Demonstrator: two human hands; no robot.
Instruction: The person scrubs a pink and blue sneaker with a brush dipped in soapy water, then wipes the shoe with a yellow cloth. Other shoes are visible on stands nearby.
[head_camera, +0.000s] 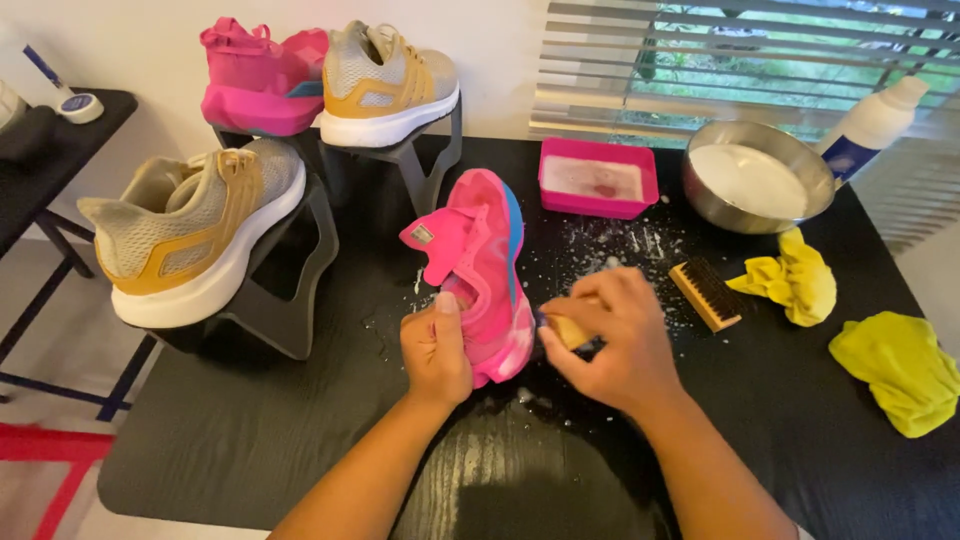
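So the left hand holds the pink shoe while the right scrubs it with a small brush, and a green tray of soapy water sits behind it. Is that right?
Not quite: the tray is pink, not green, as the head view shows. The rest stands: the left hand holds the pink shoe while the right hand works a small brush against it.

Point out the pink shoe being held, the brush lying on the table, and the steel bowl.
pink shoe (487, 262): head view, its side panel.
brush (706, 294): head view, its bristle face.
steel bowl (700, 203): head view, its front wall.
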